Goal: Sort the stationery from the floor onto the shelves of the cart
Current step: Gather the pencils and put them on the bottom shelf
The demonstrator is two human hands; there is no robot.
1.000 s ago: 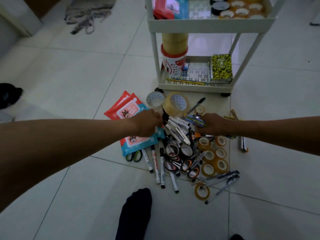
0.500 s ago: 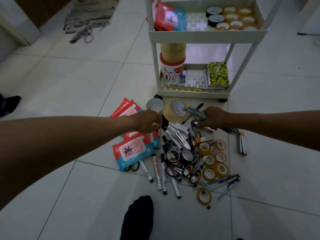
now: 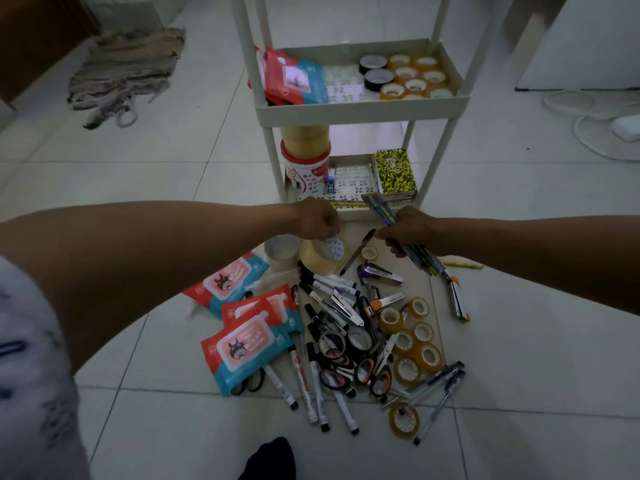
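Pencils point(image 3: 388, 213) lifted off floor in right hand point(image 3: 410, 230), nearer cart point(image 3: 363, 107).

floor point(image 3: 145, 174): markers point(image 3: 313, 386), tape rolls point(image 3: 417, 355), wipe packs point(image 3: 247, 351) | cart point(image 3: 363, 107): tape, notebook point(image 3: 394, 171)

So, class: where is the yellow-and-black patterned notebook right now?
In the head view, the yellow-and-black notebook lies at the right end of the cart's bottom shelf, just beyond the pencils in the right hand.
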